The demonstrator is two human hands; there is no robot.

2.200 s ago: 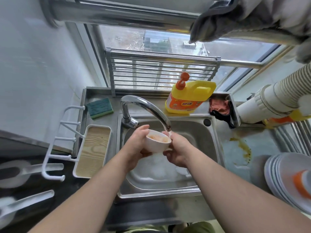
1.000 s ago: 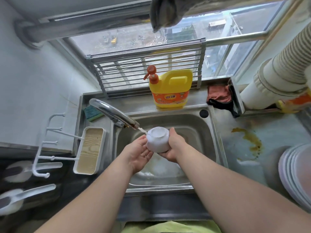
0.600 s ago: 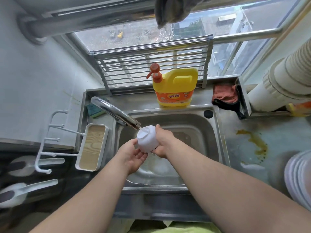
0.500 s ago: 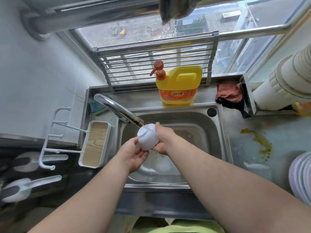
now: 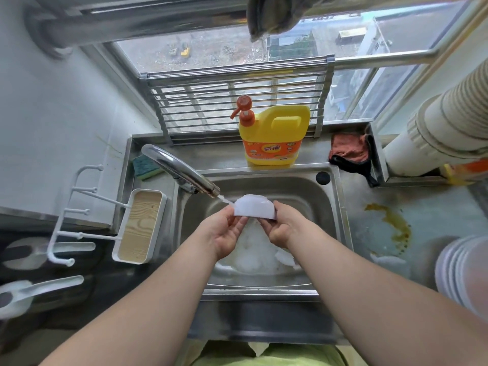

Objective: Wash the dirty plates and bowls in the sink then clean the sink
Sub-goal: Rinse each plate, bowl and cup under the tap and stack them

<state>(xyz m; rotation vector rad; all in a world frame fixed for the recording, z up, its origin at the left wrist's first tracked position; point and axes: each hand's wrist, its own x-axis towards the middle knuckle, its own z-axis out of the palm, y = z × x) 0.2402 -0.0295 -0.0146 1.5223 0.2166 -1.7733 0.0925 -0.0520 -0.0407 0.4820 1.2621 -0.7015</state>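
A small white bowl [image 5: 254, 206] is held upside down over the steel sink [image 5: 333, 207], right under the running faucet [image 5: 182, 171]. My left hand [image 5: 225, 232] pinches its left rim and my right hand [image 5: 284, 228] grips its right rim. Water from the spout strikes the bowl's left side. White dishes and foam [image 5: 257, 256] lie at the sink's bottom, partly hidden by my hands.
A yellow detergent jug [image 5: 274, 138] stands behind the sink, with a green sponge [image 5: 145, 167] at left and a red-black rag [image 5: 350, 153] at right. The right counter carries a brown spill [image 5: 390, 225] and a stack of white plates [image 5: 460, 276]. A white rack tray [image 5: 138, 225] sits left.
The bowl went from upright with orange residue to turned over under the water. In the last half second it rotated to fully upside down, held by both rims.
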